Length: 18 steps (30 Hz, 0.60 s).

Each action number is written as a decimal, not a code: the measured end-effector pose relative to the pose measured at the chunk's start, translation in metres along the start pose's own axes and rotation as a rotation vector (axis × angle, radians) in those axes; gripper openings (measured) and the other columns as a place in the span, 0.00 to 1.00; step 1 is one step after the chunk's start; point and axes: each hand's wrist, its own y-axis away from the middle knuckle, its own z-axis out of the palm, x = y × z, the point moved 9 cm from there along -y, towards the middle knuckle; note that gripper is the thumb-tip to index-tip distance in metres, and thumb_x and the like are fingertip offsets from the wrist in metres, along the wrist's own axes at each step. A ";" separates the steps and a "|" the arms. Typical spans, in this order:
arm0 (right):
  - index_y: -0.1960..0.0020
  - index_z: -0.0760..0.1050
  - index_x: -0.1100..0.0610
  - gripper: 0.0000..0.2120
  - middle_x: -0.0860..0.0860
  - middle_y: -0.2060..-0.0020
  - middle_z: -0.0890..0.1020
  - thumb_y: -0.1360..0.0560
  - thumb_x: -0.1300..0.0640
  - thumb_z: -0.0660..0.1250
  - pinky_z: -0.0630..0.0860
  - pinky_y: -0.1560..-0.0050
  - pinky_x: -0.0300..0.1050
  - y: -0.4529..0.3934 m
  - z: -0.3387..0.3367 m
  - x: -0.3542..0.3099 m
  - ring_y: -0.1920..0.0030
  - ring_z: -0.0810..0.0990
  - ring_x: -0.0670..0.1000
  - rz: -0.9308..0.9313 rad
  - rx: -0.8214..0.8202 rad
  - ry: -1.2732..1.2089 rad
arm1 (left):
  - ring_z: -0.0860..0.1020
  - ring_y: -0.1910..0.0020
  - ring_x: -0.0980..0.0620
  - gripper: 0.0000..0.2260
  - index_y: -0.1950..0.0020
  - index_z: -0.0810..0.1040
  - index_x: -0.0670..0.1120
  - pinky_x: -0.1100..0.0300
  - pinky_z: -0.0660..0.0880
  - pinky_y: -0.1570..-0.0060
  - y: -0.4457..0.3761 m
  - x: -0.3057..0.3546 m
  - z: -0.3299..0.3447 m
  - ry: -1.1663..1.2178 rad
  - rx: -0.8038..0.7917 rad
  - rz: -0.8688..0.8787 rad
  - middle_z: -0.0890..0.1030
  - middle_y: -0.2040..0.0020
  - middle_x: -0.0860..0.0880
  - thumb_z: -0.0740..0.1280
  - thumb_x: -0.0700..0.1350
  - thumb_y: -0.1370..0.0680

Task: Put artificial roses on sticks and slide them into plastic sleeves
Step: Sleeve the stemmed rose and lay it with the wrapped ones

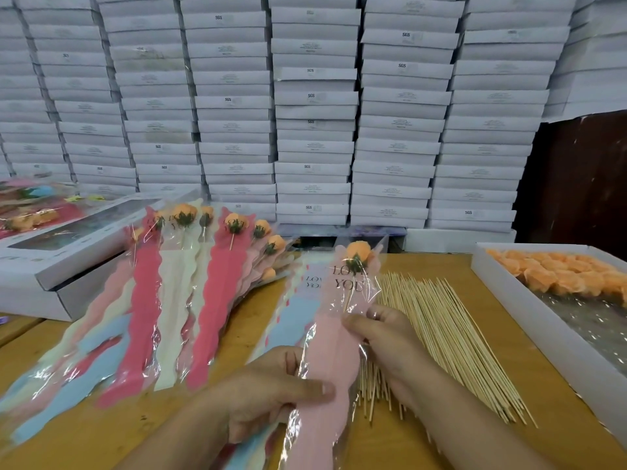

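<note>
A pink plastic sleeve (334, 347) printed "LOVE YOU" is held above the table, with an orange rose (356, 251) on a stick inside its top. My left hand (271, 391) grips the sleeve's lower part, thumb across the front. My right hand (383, 337) pinches the sleeve's middle, where the stick sits. Under the sleeve lies a stack of empty sleeves (298, 310). Loose wooden sticks (437, 334) lie spread to the right. A white box of orange rose heads (570, 269) stands at the far right.
Several finished sleeved roses (190, 293) fan out on the left of the wooden table (502, 385). White window boxes (68, 245) sit at the back left, more sleeved roses on top. A wall of stacked white boxes (312, 106) fills the back.
</note>
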 end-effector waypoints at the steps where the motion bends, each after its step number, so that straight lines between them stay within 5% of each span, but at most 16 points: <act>1: 0.62 0.78 0.61 0.07 0.59 0.63 0.81 0.26 0.62 0.71 0.72 0.64 0.44 -0.001 -0.001 0.000 0.64 0.77 0.55 -0.004 0.001 -0.009 | 0.82 0.53 0.46 0.10 0.49 0.86 0.41 0.53 0.76 0.47 -0.001 -0.001 -0.001 0.002 -0.008 0.011 0.85 0.51 0.42 0.78 0.40 0.29; 2: 0.62 0.79 0.60 0.07 0.58 0.62 0.83 0.25 0.62 0.71 0.74 0.65 0.44 -0.001 -0.001 -0.001 0.63 0.79 0.55 -0.008 -0.003 -0.015 | 0.83 0.56 0.49 0.04 0.54 0.87 0.44 0.56 0.78 0.50 0.000 0.001 0.000 0.007 -0.013 0.023 0.85 0.56 0.45 0.76 0.38 0.27; 5: 0.53 0.82 0.61 0.07 0.58 0.58 0.85 0.24 0.56 0.71 0.78 0.59 0.48 0.001 0.004 -0.003 0.59 0.82 0.53 -0.011 -0.035 -0.039 | 0.83 0.67 0.53 0.10 0.61 0.87 0.47 0.63 0.79 0.67 -0.004 0.001 -0.006 0.060 0.002 0.057 0.85 0.64 0.47 0.73 0.34 0.25; 7: 0.53 0.83 0.58 0.08 0.54 0.60 0.84 0.22 0.55 0.68 0.79 0.63 0.43 0.002 0.006 -0.006 0.62 0.81 0.49 -0.012 -0.049 -0.098 | 0.83 0.67 0.48 0.05 0.57 0.87 0.44 0.60 0.79 0.68 -0.002 0.006 -0.018 0.092 0.103 0.095 0.85 0.60 0.41 0.77 0.37 0.31; 10: 0.50 0.81 0.57 0.07 0.51 0.60 0.86 0.20 0.56 0.66 0.77 0.67 0.39 0.003 0.003 -0.010 0.65 0.81 0.46 -0.007 -0.026 -0.128 | 0.82 0.64 0.44 0.20 0.43 0.79 0.33 0.55 0.81 0.64 0.002 0.016 -0.042 0.135 0.253 0.134 0.83 0.55 0.35 0.79 0.36 0.32; 18: 0.45 0.80 0.57 0.07 0.53 0.57 0.87 0.20 0.56 0.66 0.77 0.67 0.40 0.000 -0.012 -0.009 0.65 0.81 0.47 0.016 0.020 -0.144 | 0.80 0.74 0.44 0.04 0.48 0.80 0.39 0.56 0.78 0.75 0.032 0.040 -0.144 0.118 0.755 0.187 0.83 0.65 0.39 0.66 0.35 0.20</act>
